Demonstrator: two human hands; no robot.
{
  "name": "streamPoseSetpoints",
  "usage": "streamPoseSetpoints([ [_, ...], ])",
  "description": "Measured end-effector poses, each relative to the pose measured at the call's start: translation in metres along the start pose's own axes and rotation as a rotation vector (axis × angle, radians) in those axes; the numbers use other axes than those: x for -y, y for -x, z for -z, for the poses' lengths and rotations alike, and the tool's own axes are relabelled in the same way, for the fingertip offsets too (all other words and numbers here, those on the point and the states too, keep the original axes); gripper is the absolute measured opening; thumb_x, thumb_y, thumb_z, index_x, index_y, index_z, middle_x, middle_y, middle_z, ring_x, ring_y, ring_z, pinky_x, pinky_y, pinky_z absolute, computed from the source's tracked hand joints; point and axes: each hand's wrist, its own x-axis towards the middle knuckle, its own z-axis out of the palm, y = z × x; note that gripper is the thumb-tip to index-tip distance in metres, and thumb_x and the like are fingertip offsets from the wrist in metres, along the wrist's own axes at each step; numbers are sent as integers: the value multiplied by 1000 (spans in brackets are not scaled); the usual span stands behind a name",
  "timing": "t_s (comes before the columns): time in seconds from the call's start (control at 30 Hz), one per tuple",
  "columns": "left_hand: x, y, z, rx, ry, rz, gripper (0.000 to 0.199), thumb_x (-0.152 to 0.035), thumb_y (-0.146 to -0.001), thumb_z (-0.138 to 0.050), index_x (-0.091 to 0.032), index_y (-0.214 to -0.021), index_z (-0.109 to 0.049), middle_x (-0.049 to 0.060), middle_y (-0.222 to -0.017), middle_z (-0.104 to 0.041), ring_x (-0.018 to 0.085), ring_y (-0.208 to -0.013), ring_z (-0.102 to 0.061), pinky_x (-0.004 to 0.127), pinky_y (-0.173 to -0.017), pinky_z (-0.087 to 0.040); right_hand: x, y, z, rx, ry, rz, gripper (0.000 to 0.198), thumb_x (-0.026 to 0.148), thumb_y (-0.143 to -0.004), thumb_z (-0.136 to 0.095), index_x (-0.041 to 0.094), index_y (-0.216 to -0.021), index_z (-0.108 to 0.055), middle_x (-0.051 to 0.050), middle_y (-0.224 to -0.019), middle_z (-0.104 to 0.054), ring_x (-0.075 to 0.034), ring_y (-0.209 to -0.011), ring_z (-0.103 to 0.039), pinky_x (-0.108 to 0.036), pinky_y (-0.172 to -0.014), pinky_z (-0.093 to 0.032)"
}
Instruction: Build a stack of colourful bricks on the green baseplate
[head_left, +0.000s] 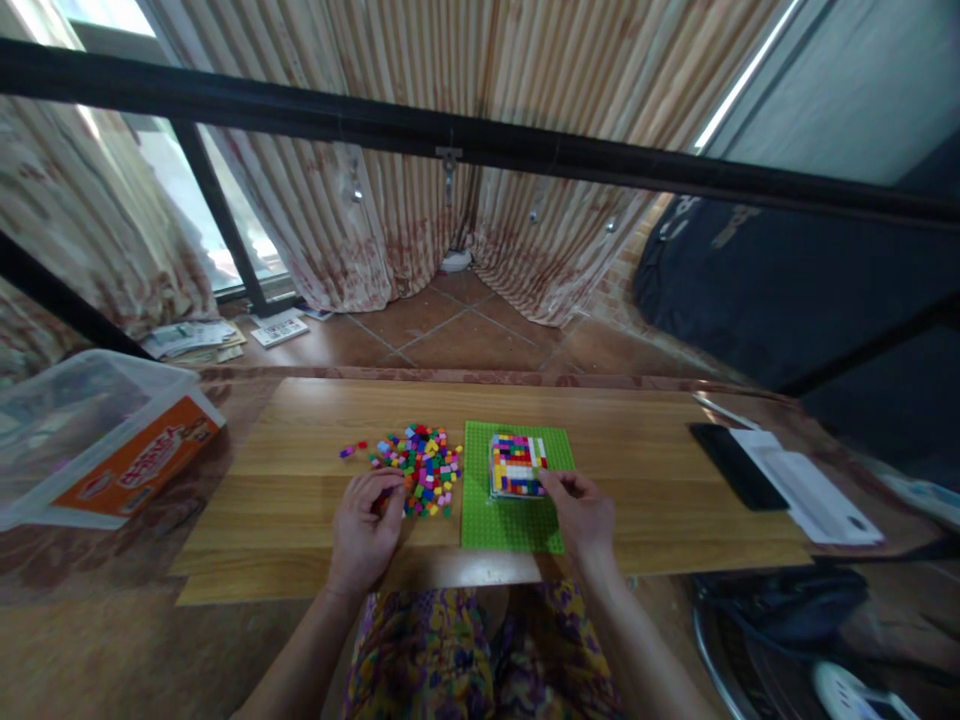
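Note:
A loose heap of small toy building bricks [429,465] in many colours lies left of a green studded baseplate [514,530]. At the heap's near left edge is my left hand [367,525], its fingers curled and the thumb close to the index finger; what they hold, if anything, is hidden. On the baseplate stands a low, many-coloured brick build [517,465] with rows of white, yellow, red and blue. My right hand [583,512] is closed in a pinch at the build's right edge, and its fingertips hide whatever is between them.
The wooden table [645,450] spans the width before me. A black phone-like slab [739,465] and a white box-like item [814,495] lie at its right end. To the left stands a clear plastic tub [112,440] with an orange label. A dark metal bar [555,150] crosses beyond.

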Motion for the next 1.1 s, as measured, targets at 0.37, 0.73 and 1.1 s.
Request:
streamPoseSetpoints([
  [0.37, -4, 3, 1, -26, 44, 17, 9, -23, -87, -59, -22, -82, -67, 4, -91, -72, 19, -90, -65, 37, -84, -53, -5, -8, -5, 37, 151, 44, 47, 58, -71, -68, 14, -89, -70, -11, -79, -73, -22, -67, -65, -33, -63, -48],
  [0.73, -8, 8, 3, -79, 172, 66, 9, -24, -87, -61, -21, -84, -68, 6, -91, -70, 19, -91, -65, 36, -85, -53, -13, -11, -6, 90, 140, 96, 46, 58, -72, -67, 15, -89, -67, -8, -80, -70, -20, -67, -63, -32, -64, -48],
  [1.1, 10, -42, 12, 7, -393, 186, 24, -31, -84, -59, -17, -100, -68, 11, -98, -72, 27, -96, -63, 43, -92, -46, -17, -28, 15, 184, 9, 18, 49, 61, -71, -67, 15, -88, -70, -8, -80, -72, -19, -67, -63, -29, -61, -48],
])
